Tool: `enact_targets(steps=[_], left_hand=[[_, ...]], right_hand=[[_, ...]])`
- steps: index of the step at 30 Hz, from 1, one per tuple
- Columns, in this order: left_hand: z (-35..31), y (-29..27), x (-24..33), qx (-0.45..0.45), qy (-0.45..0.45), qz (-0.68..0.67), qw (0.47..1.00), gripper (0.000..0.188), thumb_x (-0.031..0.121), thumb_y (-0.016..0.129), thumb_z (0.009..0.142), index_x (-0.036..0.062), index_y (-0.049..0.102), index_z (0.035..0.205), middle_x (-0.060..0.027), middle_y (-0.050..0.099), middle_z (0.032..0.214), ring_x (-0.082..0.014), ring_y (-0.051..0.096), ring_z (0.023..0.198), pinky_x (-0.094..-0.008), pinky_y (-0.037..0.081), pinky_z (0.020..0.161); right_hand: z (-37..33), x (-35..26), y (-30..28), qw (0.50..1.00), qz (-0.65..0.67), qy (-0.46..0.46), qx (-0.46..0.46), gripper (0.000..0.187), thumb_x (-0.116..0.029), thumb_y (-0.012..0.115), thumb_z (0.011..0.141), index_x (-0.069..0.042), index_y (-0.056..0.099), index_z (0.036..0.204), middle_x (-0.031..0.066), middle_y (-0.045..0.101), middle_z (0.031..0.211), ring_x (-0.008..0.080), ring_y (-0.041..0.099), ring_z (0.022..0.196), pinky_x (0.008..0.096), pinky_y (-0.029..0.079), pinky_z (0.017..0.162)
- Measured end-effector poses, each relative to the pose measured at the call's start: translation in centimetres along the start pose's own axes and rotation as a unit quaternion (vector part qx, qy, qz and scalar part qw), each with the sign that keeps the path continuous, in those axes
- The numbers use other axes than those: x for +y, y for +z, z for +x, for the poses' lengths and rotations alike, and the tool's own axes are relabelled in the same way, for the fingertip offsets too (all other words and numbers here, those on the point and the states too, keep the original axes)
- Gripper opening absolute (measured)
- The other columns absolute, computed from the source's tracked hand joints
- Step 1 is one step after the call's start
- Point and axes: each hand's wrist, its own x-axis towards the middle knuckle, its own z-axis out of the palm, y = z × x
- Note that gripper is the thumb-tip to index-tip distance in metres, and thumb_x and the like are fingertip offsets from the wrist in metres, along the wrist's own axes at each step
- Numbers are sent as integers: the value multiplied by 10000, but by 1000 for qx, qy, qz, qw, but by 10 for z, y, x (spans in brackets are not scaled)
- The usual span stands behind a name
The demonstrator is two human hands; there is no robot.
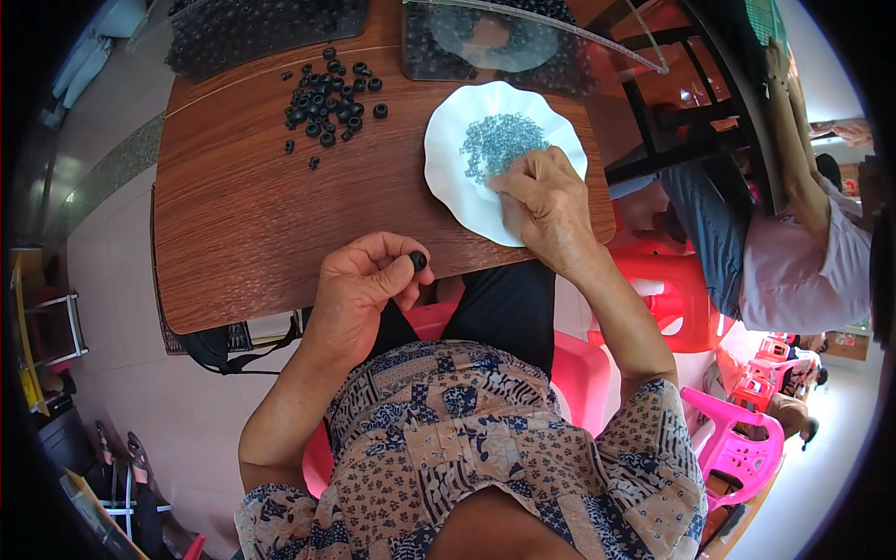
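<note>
Between the thumb and fingers of my left hand is a small round black part, like a bead with a hole, held just off the table's near edge. My right hand reaches over the white plate, which has a wavy rim. Its fingertips are pinched together at the near side of a heap of tiny clear bluish pieces. What they hold, if anything, is too small to make out. A loose pile of the same black parts lies on the table beyond my left hand.
The wooden table ends close to my lap. At its far side stand two clear boxes of black parts, one at the left and one behind the plate. Another person sits at the right, near a red stool.
</note>
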Motion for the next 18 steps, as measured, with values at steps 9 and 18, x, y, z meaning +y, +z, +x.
enact_targets(steps=[9,18], left_hand=[[1,-2,0,-2,3,4,1000,148,107,578,890,-19,603,963,-69,631,826,-81,539,672,-205,441,609],[2,-2,-1,-2,9,0,1000,142,96,576,889,-23,603,960,-75,632,830,-88,547,675,-210,448,612]], right_hand=[[-2,2,-3,999,12,29,-24,231,72,674,626,-58,678,816,56,569,712,218,533,720,311,434,654],[-3,7,-6,997,36,61,6,204,46,688,657,-56,676,834,46,584,709,210,530,702,309,432,653]])
